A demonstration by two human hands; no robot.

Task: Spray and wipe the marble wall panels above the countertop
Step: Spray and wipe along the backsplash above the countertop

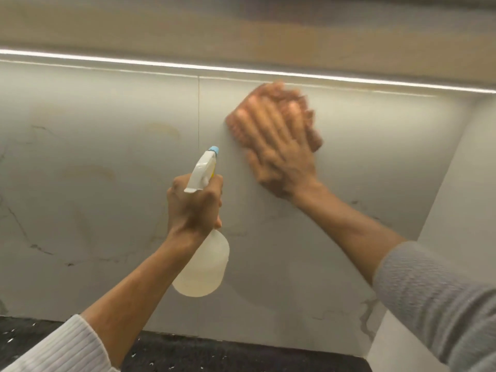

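Observation:
The marble wall panel [94, 183] is pale with thin dark veins and a vertical seam left of centre. My left hand [194, 205] grips the neck of a translucent spray bottle [204, 269] with a white trigger head and blue nozzle, held upright just in front of the wall. My right hand [279, 146] lies flat with spread fingers, pressing an orange-brown cloth [314, 135] against the upper part of the panel near the light strip. The hand and cloth are blurred by motion.
A lit LED strip [241, 69] runs under the wooden upper cabinet [241, 30]. A dark speckled countertop [214, 355] runs along the bottom. A side wall [456, 183] closes the corner on the right.

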